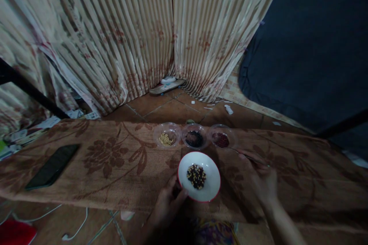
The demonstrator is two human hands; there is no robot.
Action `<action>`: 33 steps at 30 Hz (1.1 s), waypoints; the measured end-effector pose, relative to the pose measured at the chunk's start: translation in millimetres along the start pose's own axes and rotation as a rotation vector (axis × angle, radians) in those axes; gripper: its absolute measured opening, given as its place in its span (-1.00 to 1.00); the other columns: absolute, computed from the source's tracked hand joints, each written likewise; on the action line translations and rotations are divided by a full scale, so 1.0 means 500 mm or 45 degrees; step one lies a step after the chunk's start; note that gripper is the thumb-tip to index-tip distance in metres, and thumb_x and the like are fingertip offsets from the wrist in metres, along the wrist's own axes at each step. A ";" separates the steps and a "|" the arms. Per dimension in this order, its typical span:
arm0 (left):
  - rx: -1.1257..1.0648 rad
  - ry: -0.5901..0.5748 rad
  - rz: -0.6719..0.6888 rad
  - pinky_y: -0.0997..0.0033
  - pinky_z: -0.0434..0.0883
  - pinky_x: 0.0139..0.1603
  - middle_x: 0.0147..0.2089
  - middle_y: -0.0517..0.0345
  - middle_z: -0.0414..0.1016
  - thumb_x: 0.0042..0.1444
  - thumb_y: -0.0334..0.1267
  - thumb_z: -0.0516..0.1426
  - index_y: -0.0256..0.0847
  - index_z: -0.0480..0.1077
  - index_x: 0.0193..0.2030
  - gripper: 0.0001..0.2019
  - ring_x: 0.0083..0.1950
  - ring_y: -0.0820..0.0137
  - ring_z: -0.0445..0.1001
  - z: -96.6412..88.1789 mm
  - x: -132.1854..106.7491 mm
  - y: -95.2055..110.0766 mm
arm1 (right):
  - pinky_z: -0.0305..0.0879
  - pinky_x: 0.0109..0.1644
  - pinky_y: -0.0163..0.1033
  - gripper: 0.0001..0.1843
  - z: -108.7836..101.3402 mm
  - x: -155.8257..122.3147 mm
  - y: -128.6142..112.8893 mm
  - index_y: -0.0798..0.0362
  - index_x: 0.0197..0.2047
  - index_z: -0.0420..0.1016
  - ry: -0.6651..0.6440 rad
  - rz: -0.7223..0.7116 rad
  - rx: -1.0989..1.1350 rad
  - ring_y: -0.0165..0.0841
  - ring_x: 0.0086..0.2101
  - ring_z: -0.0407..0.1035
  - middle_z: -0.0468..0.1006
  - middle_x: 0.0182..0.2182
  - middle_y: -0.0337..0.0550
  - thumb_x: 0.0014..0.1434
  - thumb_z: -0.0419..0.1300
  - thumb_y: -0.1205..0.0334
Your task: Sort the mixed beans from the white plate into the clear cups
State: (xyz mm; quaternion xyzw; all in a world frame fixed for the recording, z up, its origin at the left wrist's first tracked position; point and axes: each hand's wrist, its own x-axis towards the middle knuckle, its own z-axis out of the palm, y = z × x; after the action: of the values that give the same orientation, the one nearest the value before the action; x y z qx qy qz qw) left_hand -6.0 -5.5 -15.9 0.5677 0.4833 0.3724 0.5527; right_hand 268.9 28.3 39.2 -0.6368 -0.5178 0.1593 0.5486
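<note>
A white bowl with a red rim sits on a brown flowered cloth and holds a heap of mixed beans. My left hand touches the bowl's near left rim, its fingers curled against it. My right hand hovers to the right of the bowl, blurred, with fingers reaching toward the small cups. Behind the bowl stand three clear cups: one with yellow beans, one with black beans, one with red beans.
A dark phone lies on the cloth at the left. Striped curtains hang behind, with a sandal on the tiled floor. A dark sheet fills the right. White cables lie on the floor at lower left.
</note>
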 end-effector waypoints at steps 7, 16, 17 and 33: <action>0.041 0.005 0.008 0.40 0.40 -0.07 -0.25 0.16 0.52 0.15 -0.13 0.15 -0.17 0.32 0.16 -0.56 -0.21 0.34 0.44 -0.001 0.002 -0.003 | 0.44 -0.12 -0.13 -0.70 0.006 -0.147 0.012 -0.01 -0.17 0.60 -0.407 0.116 -0.109 -0.17 -0.12 0.48 0.59 -0.15 -0.02 0.17 0.16 0.02; 0.038 0.043 -0.001 0.43 0.40 -0.14 -0.31 0.17 0.47 0.13 -0.15 0.17 -0.17 0.32 0.16 -0.56 -0.28 0.37 0.41 0.004 0.002 -0.022 | 0.42 -0.07 -0.12 -0.67 0.020 -0.150 0.019 -0.05 -0.18 0.60 -0.474 0.067 -0.231 -0.19 -0.13 0.46 0.57 -0.15 -0.05 0.20 0.12 -0.03; 0.038 0.035 -0.001 0.43 0.39 -0.15 -0.30 0.17 0.47 0.14 -0.15 0.17 -0.17 0.32 0.16 -0.55 -0.27 0.37 0.41 0.004 0.002 -0.023 | 0.42 -0.08 -0.12 -0.67 0.021 -0.149 0.020 -0.04 -0.18 0.60 -0.478 0.065 -0.235 -0.19 -0.13 0.46 0.57 -0.15 -0.05 0.20 0.11 -0.03; 0.053 0.016 0.028 0.45 0.38 -0.17 -0.27 0.17 0.49 0.16 -0.16 0.15 -0.17 0.29 0.18 -0.55 -0.24 0.37 0.43 0.001 0.001 -0.020 | 0.39 -0.09 -0.12 -0.68 0.023 -0.151 0.030 -0.04 -0.19 0.59 -0.488 -0.076 -0.282 -0.21 -0.18 0.44 0.57 -0.24 -0.06 0.24 0.08 0.00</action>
State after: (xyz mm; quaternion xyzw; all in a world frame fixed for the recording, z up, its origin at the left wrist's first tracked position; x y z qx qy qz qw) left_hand -6.5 -6.0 -25.9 0.5819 0.4883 0.3718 0.5335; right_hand 236.3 -26.7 -5.5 -0.6356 -0.6457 0.2033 0.3712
